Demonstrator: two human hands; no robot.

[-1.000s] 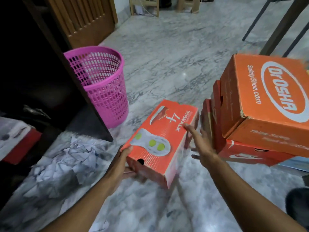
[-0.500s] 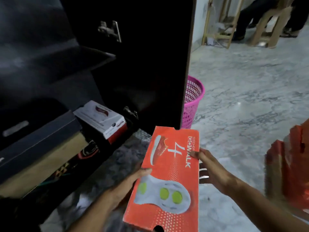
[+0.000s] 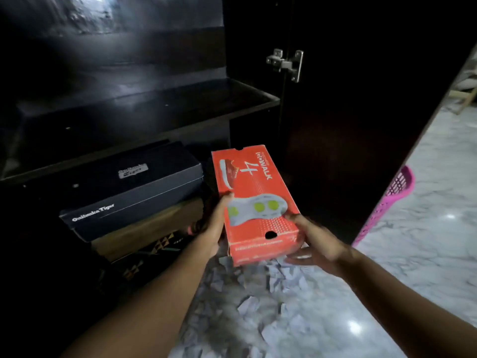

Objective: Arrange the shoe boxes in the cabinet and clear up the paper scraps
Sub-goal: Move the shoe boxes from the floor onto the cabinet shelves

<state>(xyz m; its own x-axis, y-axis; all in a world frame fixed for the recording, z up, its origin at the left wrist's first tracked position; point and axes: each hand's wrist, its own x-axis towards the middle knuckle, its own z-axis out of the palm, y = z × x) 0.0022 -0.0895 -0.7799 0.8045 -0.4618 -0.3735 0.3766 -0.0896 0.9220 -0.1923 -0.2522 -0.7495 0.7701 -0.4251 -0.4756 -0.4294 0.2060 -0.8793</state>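
Both hands grip orange box [image 3: 254, 200]: left hand [image 3: 215, 228] on left side, right hand [image 3: 313, 244] at near right corner. Box held above paper scraps [image 3: 260, 290] on floor, at open cabinet [image 3: 144, 104], beside black box [image 3: 134, 192]. Pink basket [image 3: 387, 205] right.

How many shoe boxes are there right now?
3 that I can see. The orange box is held by the left hand and right hand. The black box sits in the cabinet on a tan box. The dark cabinet may hide more.
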